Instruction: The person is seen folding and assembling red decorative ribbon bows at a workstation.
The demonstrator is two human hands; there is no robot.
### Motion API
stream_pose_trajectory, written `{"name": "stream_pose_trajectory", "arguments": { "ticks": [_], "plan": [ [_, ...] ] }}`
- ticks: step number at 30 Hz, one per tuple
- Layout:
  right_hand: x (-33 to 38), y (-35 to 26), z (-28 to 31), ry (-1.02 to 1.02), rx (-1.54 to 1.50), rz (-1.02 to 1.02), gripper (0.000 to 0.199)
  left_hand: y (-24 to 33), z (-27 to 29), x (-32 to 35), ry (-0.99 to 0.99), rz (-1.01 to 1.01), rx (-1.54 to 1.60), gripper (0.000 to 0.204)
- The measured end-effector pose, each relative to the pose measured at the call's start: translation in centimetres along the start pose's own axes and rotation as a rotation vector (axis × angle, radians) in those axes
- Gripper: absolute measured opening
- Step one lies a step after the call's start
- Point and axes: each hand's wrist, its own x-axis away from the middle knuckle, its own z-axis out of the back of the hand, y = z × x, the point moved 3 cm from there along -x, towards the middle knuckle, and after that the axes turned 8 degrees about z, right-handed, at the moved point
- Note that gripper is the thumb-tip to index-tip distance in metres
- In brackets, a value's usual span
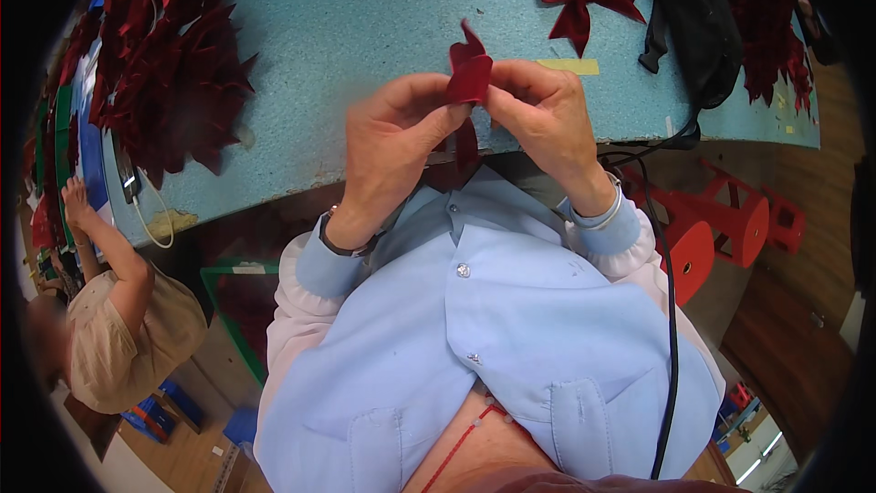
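One dark red ribbon (470,73) is held up between both hands above the near part of the blue tabletop (310,64). Its upper part is folded and curled above the fingertips; a tail drops below them toward the near edge. The left hand (391,141) has its grip closed on the ribbon from the left, thumb on the near side. The right hand (545,119) pinches it from the right between thumb and fingers; its grip is likewise closed on the ribbon. The two sets of fingertips are close together.

Beyond the right hand lies a flat yellow strip (575,67). Farther back, a dark red bow (584,2) rests on the tabletop with its tails spread. To its right is a black bag (698,27), with a heap of dark red pieces (753,18) beyond that. A larger dark red pile (173,82) occupies the left side.

Off the tabletop: red stools (689,256) stand on the right; on the left, a co-worker in a beige top (137,342) has an arm extended toward the table's left end.
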Motion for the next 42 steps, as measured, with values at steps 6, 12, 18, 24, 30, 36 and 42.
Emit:
{"name": "stream_pose_trajectory", "arguments": {
  "ticks": [6,12,18,24,30,36,42],
  "plan": [
    [0.5,2.3,-0.5,0.1,-0.186,0.051,0.013,-0.8,0.3,0.0,0.031,0.091,0.172,0.019],
    [0.4,3.3,-1.2,0.122,-0.349,0.209,0.013,-1.3,0.5,-0.8,-0.09,0.365,0.535,0.017],
    [-0.3,3.1,-0.5,0.019,-0.414,-0.057,0.012,-1.1,0.3,-1.1,-0.052,0.257,0.334,0.018],
    [-0.3,3.0,0.0,-0.076,-0.463,-0.176,0.018,-0.5,-0.9,-0.6,-0.054,0.062,0.064,0.018],
    [0.1,3.8,-0.6,0.073,-0.367,0.013,0.023,-1.8,0.1,-1.0,0.106,-0.025,-0.012,0.015],
    [0.4,4.3,-0.2,0.062,-0.49,-0.139,0.017,-2.0,0.6,-0.5,0.151,-0.064,-0.02,0.015],
    [0.3,2.8,-1.6,0.019,-0.292,-0.207,0.015,-1.7,0.7,0.5,0.212,-0.438,-0.329,0.015]
  ]
}}
